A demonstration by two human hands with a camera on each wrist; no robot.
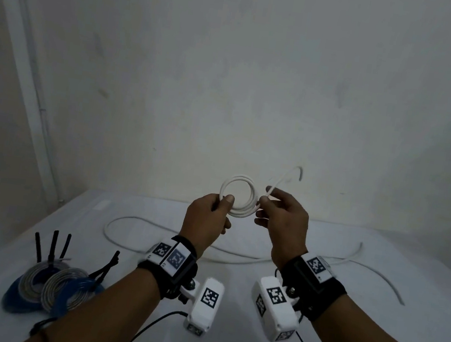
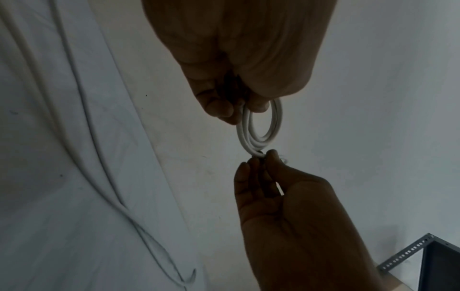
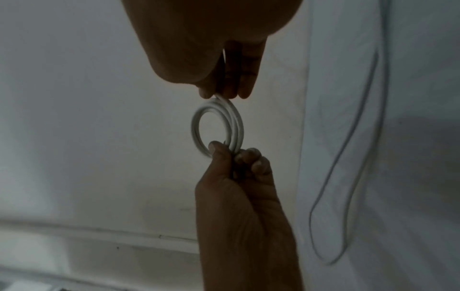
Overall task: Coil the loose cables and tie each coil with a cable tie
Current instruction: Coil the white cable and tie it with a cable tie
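At the centre of the head view, a small round coil [image 1: 239,196] of smooth white cable is held up above the table [image 1: 349,277]. The left hand [image 1: 206,220] pinches its left edge; the right hand [image 1: 281,217] pinches the right edge and the free end. Loose white cable [image 1: 135,220] snakes across the white cloth behind. Lower left lie two tied grey-and-blue coils [image 1: 54,288] with black ties [image 1: 53,246].
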